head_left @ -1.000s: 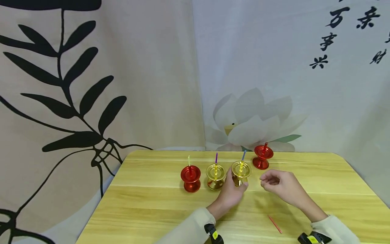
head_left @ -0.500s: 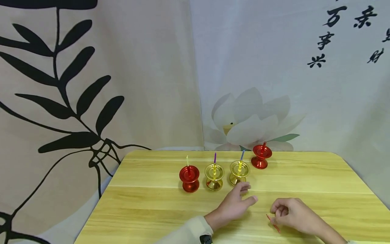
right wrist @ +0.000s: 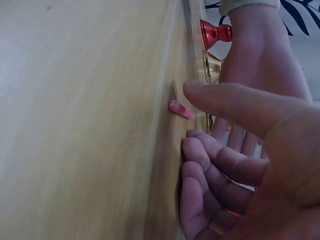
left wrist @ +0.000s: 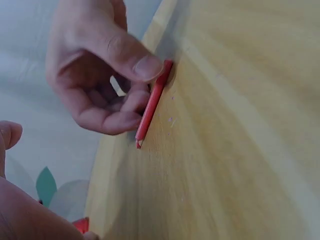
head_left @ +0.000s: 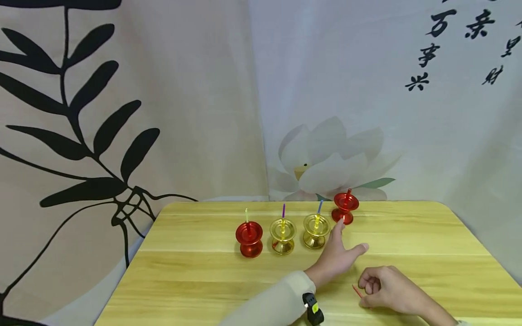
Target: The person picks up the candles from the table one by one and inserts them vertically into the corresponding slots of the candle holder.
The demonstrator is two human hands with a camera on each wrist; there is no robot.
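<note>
A thin red candle [left wrist: 152, 105] lies on the wooden table. My right hand [head_left: 387, 290] is low over it, fingers curled and the thumb on the other side. In the right wrist view a gap shows between thumb and index finger, with the red candle [right wrist: 181, 109] between them. My left hand [head_left: 336, 256] reaches toward the back, thumb spread, its fingertips overlapping the base of the rear red candle holder [head_left: 345, 202], which bears a short red candle [head_left: 348, 195]. Just left of those fingers stands a gold candle holder [head_left: 316, 226] with a blue candle [head_left: 320, 207].
Farther left stand another gold holder [head_left: 282, 231] with a purple candle [head_left: 283, 211] and a red holder [head_left: 249, 233] with a pale yellow candle [head_left: 246, 216]. The table [head_left: 195, 280] ends in front of a printed curtain [head_left: 204, 113].
My left hand has let go of the gold holder with the blue candle and moved right toward the rear red holder. My right hand has come down to the loose red candle.
</note>
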